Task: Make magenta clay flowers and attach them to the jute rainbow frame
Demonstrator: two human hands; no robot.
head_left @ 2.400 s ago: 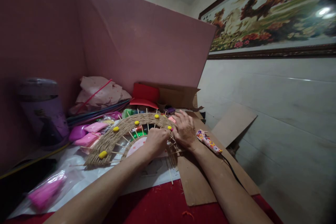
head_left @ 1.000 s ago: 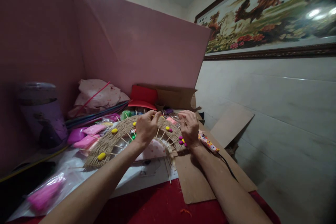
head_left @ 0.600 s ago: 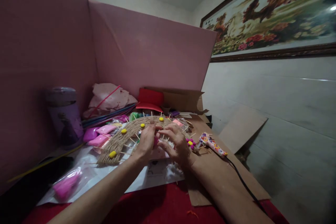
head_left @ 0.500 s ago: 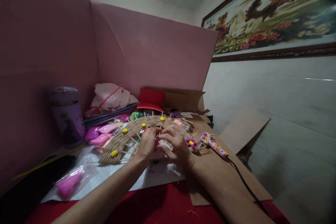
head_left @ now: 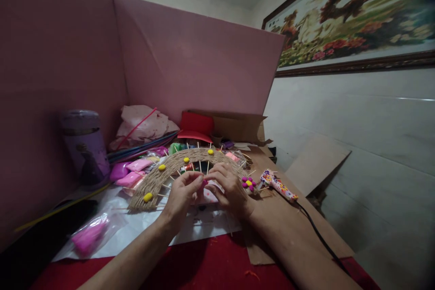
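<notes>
My left hand point(head_left: 182, 192) and my right hand point(head_left: 228, 186) meet over the near side of a woven twine arch point(head_left: 149, 183) with thin sticks poking out of it. Between the fingertips of both hands is a small magenta piece of clay point(head_left: 205, 182), mostly covered by fingers. Both hands are closed in a pinch around it. Yellow clay dots point(head_left: 162, 167) sit along the arch. By my right wrist, a clay flower point(head_left: 248, 184) with magenta petals and a yellow middle lies on the arch's right end.
A flower-patterned glue gun point(head_left: 277, 186) with a black cord rests on brown cardboard point(head_left: 292, 235) to the right. Pink clay packets point(head_left: 136, 172) lie left of the arch, a bagged pink lump point(head_left: 89, 235) nearer me. A purple tumbler point(head_left: 83, 149) stands by the pink panel point(head_left: 197, 63).
My left hand has drawn back toward me and lowered, its fingers now pinching beside my right fingertips. More of the arch's inner edge shows. My right hand has barely moved.
</notes>
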